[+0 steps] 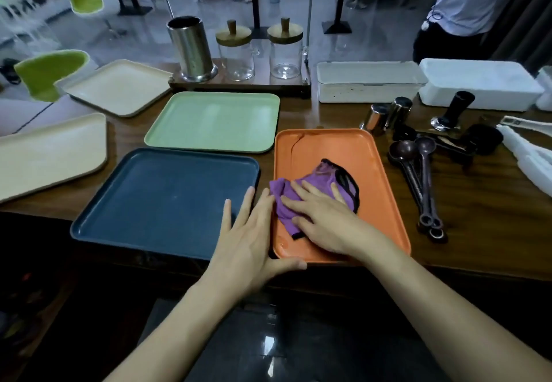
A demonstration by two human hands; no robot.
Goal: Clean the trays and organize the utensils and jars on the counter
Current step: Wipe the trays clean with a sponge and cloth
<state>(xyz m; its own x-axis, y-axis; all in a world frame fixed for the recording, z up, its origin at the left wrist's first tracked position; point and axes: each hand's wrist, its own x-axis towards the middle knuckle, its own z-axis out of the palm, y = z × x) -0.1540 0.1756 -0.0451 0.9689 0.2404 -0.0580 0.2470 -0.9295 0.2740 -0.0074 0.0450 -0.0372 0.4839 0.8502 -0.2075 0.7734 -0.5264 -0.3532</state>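
A purple cloth (322, 181) lies in the orange tray (343, 148). My right hand (325, 217) presses flat on the cloth with straight fingers. My left hand (254, 235) rests open at the orange tray's left edge, its fingers over the corner of the dark blue tray (155, 199) and its thumb along the orange tray's front rim. A green tray (215, 121) lies behind these. Dark measuring spoons (418, 172) lie to the right of the orange tray. Two lidded glass jars (239, 53) (286, 51) and a steel canister (191, 48) stand at the back.
Two beige trays (119, 85) (50, 154) lie at the left. White boxes (370, 81) (478, 87), steel cups (385, 115), a tamper (452, 111) and white utensils (525, 148) sit at the right. A person (466, 8) stands behind the counter at the back right.
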